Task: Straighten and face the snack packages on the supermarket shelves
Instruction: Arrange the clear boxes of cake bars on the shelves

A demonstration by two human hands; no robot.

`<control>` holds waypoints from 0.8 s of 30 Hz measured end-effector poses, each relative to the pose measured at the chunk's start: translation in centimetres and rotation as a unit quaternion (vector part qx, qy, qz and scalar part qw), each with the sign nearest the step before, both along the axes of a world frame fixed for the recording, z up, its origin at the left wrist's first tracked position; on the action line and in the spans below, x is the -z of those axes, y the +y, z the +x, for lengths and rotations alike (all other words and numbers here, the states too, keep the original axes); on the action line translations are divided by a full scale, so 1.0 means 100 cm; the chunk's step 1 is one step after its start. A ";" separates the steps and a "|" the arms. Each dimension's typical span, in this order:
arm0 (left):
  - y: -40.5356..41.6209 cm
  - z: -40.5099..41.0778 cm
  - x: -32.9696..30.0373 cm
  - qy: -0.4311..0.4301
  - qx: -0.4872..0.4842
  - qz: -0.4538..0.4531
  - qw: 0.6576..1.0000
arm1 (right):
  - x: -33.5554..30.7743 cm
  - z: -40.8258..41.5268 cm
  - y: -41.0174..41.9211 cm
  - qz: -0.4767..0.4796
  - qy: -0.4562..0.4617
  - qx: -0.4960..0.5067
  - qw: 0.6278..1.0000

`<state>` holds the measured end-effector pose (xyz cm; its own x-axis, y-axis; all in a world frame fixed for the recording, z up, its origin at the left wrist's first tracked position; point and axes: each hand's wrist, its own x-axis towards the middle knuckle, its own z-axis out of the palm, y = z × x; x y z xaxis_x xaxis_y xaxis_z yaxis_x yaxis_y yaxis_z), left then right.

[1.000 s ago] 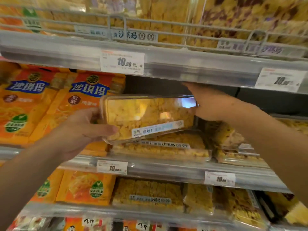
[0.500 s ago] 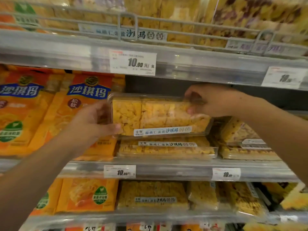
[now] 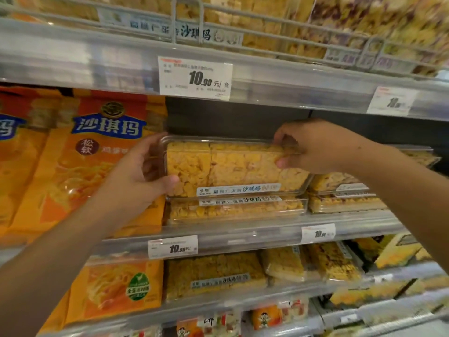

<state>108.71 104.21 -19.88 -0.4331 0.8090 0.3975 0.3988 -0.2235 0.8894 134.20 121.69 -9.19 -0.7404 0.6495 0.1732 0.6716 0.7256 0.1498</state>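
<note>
The fingers (image 3: 155,161) of the left hand (image 3: 138,181) are being curled round the left end of a clear plastic box of sachima (image 3: 233,169), with the thumb (image 3: 167,184) being pressed flat across the box's front face near its lower left corner. The box is thus being gripped at that end. At the other end, the right hand (image 3: 318,147) is being held above the box's upper right corner — its fingertips (image 3: 283,139) bent down onto the top rim and its thumb (image 3: 281,163) set against the front, so the corner is being pinched.

Both forearms are being reached in from the lower corners of the view, the left rising from below, the right coming across from the right edge with the wrist bent downward.

The held box is being kept on the middle shelf (image 3: 243,233), tilted so its broad face looks forward, its lower edge resting on a second clear box (image 3: 238,209) lying flat beneath it. Orange sachima bags (image 3: 92,161) are standing just beside it to the left, and a stack of similar boxes (image 3: 345,193) is lying to the right. A price tag (image 3: 194,79) reading 10.90 is clipped to the shelf edge above.
</note>
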 end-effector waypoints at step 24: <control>-0.015 0.112 0.096 0.475 -0.031 0.170 0.863 | 0.113 0.075 -0.043 0.126 0.265 -0.170 0.941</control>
<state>119.86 102.75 -29.46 0.1813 0.5628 0.8064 0.9321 -0.3598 0.0415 141.71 117.36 -20.46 -0.6635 0.2789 0.6943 0.4357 0.8984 0.0556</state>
